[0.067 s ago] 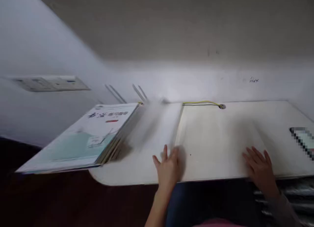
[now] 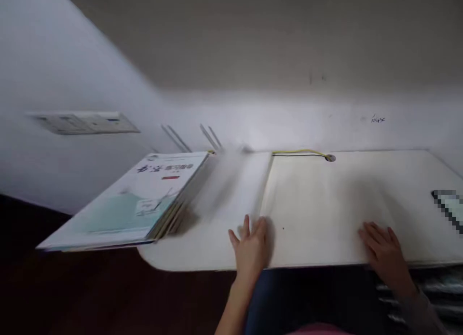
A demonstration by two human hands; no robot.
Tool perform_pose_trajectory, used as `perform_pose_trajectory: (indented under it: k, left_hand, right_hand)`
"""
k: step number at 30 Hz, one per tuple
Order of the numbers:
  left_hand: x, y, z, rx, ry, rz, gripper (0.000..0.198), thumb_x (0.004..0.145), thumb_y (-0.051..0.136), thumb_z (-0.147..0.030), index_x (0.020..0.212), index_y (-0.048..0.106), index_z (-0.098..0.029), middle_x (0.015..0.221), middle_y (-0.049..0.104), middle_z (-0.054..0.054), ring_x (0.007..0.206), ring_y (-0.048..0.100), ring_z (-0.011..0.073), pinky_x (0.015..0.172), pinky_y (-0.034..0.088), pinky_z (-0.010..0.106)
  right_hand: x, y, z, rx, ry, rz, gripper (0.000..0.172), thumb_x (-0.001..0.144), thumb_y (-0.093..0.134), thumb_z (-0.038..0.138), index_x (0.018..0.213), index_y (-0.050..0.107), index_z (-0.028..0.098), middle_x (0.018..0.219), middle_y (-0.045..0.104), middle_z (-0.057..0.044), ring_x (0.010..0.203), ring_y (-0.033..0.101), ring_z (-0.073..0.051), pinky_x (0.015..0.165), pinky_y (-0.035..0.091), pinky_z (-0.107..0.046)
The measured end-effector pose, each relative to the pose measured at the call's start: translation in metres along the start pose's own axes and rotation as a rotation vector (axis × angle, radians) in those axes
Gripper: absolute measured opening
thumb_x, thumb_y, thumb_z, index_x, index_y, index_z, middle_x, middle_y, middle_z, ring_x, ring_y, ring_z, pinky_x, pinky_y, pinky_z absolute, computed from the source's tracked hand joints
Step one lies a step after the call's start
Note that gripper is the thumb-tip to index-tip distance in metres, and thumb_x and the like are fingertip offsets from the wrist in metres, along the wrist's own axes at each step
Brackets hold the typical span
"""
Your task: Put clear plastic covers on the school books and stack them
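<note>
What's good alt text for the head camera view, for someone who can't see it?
A person's left hand and right hand, apart and holding nothing visible, are at the front edge of a white desk. A stack of books sits at the left, and a yellow cord runs along the back to a round hole.

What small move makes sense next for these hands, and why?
Perhaps shift the left hand toward the book stack to nudge it inward: the stack overhangs the desk at its rounded corner, and that hand, seemingly empty, is nearer.
</note>
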State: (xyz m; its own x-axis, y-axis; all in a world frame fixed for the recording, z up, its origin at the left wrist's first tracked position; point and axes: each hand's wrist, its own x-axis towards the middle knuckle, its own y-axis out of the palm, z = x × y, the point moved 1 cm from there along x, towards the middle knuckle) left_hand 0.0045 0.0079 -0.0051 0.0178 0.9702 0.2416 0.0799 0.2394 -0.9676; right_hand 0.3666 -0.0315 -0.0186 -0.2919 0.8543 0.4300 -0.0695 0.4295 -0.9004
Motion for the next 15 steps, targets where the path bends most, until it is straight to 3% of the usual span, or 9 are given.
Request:
perform_pose_trajectory:
  k: [2, 4, 6, 8, 11, 15]
  left_hand:
    - [0.002, -0.002, 0.005, -0.023, 0.014, -0.053, 0.039, 0.088, 0.035, -0.012, 0.118, 0.059, -0.018, 0.133, 0.052, 0.012, 0.134, 0.026, 0.0382, 0.1, 0.022, 0.068]
    - [0.012, -0.018, 0.023, -0.068, 0.044, -0.164, 0.034, 0.088, 0.038, -0.017, 0.113, 0.061, -0.018, 0.138, 0.045, 0.014, 0.135, 0.024, 0.0367, 0.1, 0.032, 0.059]
    - [0.029, -0.048, 0.054, -0.072, 0.034, -0.289, 0.032, 0.089, 0.039, -0.023, 0.111, 0.061, -0.016, 0.138, 0.044, 0.016, 0.136, 0.023, 0.0345, 0.1, 0.036, 0.052]
    - [0.05, -0.082, 0.091, 0.025, -0.055, -0.345, 0.035, 0.09, 0.036, -0.025, 0.116, 0.057, -0.014, 0.136, 0.045, 0.017, 0.136, 0.022, 0.0351, 0.101, 0.033, 0.053]
    - [0.076, -0.118, 0.144, 0.211, -0.278, -0.224, 0.041, 0.089, 0.031, -0.025, 0.121, 0.05, -0.006, 0.13, 0.048, 0.023, 0.128, 0.033, 0.0403, 0.095, 0.036, 0.053]
    - [0.082, -0.118, 0.18, 0.314, -0.409, 0.115, 0.042, 0.086, 0.032, -0.027, 0.112, 0.051, 0.001, 0.113, 0.054, 0.029, 0.107, 0.052, 0.0385, 0.083, 0.043, 0.046]
  right_hand:
    - [-0.002, 0.003, -0.001, 0.033, -0.012, 0.022, 0.038, 0.087, 0.038, 0.019, 0.118, 0.059, 0.021, 0.128, 0.057, -0.007, 0.119, 0.051, -0.024, 0.1, 0.034, -0.048]
    - [0.003, 0.003, 0.001, 0.08, -0.033, 0.024, 0.041, 0.087, 0.034, 0.018, 0.122, 0.056, 0.021, 0.131, 0.054, -0.008, 0.122, 0.048, -0.024, 0.099, 0.036, -0.046]
    - [0.014, 0.0, 0.004, 0.131, -0.049, -0.007, 0.043, 0.086, 0.033, 0.019, 0.124, 0.053, 0.02, 0.134, 0.051, -0.009, 0.126, 0.044, -0.023, 0.101, 0.035, -0.046]
    - [0.027, -0.003, 0.009, 0.165, -0.058, -0.055, 0.042, 0.087, 0.034, 0.021, 0.125, 0.051, 0.019, 0.134, 0.051, -0.01, 0.126, 0.043, -0.024, 0.103, 0.032, -0.047]
    - [0.043, 0.0, 0.016, 0.162, -0.065, -0.102, 0.038, 0.089, 0.036, 0.027, 0.123, 0.053, 0.019, 0.129, 0.055, -0.011, 0.123, 0.046, -0.025, 0.103, 0.032, -0.048]
    - [0.046, 0.013, 0.02, 0.121, -0.068, -0.102, 0.038, 0.091, 0.034, 0.032, 0.119, 0.055, 0.018, 0.128, 0.055, -0.012, 0.121, 0.048, -0.027, 0.1, 0.034, -0.049]
